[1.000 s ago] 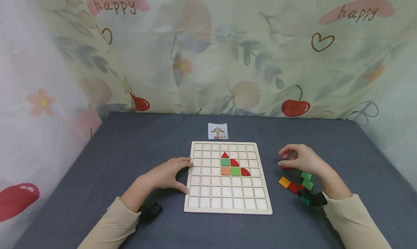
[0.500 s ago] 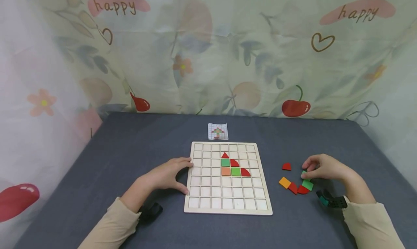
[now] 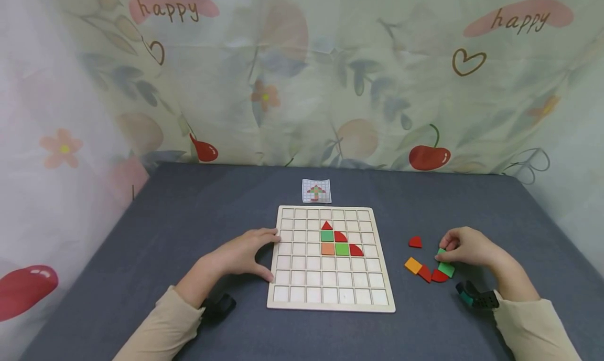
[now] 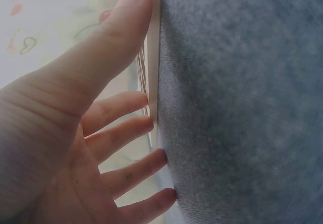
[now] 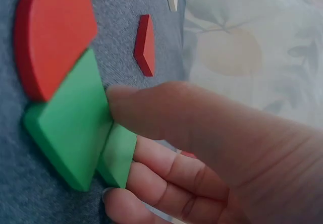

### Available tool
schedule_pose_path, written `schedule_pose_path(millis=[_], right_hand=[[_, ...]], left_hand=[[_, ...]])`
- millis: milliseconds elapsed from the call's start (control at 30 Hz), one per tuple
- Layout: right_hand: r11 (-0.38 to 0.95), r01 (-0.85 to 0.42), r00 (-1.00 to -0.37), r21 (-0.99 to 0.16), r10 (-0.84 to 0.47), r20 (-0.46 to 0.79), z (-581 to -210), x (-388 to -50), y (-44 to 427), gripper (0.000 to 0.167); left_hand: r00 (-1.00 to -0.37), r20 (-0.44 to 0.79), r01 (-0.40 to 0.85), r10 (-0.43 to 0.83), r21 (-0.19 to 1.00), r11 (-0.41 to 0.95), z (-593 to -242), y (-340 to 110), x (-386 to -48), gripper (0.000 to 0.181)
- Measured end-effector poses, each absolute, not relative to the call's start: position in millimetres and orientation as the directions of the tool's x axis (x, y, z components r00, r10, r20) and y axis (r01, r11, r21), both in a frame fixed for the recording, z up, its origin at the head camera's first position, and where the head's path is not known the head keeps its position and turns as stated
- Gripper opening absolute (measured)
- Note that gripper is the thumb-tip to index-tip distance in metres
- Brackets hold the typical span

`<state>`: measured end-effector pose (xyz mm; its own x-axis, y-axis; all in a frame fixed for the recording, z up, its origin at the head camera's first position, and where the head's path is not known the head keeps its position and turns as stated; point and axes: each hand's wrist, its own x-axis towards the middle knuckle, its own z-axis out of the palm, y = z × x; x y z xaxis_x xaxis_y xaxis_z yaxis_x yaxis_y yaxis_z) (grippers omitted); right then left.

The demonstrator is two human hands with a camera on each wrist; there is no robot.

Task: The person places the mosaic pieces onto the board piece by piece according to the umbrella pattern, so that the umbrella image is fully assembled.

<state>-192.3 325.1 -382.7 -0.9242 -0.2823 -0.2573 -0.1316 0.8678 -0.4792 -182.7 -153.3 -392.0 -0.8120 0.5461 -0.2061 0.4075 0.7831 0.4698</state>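
Observation:
A wooden grid board (image 3: 305,280) lies flat at the middle of the table. Several tiles sit in its cells: a red triangle (image 3: 326,225), green squares, an orange square (image 3: 327,249) and red quarter-circles. The left hand (image 3: 238,253) rests at the board's left edge, thumb and fingertips touching it, fingers spread and fairly straight. At the right, the right hand (image 3: 472,248) pinches a green square tile (image 5: 118,153) between thumb and fingers. A second green square tile (image 5: 75,123) lies against it on the cloth, touching a red quarter-circle tile (image 5: 55,37).
Beyond the board lies a small pattern card (image 3: 316,191). Loose on the dark cloth (image 3: 226,198) are an orange tile (image 3: 413,265), a red tile (image 3: 424,273) and another red quarter-circle (image 3: 415,242). A printed curtain (image 3: 302,88) hangs behind the table.
The right hand has left the far red quarter-circle, moved right and towards the person, and now has its fingers on a green square. The left hand stays at the board's edge.

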Motion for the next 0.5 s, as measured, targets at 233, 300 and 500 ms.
schedule_pose_path(millis=[233, 300, 500], right_hand=[[0.886, -0.145, -0.934, -0.439, -0.270, -0.235, -377, -191, 317, 0.027], [0.889, -0.161, -0.938, -0.429, -0.273, -0.215, -373, -191, 312, 0.028], [0.873, -0.229, -0.936, -0.429, -0.319, -0.149, -360, -192, 289, 0.028]], left_hand=[[-0.813, -0.209, 0.404, 0.543, 0.469, 0.785, -392, -153, -183, 0.084], [-0.813, -0.210, 0.405, 0.544, 0.468, 0.786, -392, -153, -182, 0.084], [-0.812, -0.209, 0.406, 0.545, 0.469, 0.784, -391, -153, -182, 0.085]])
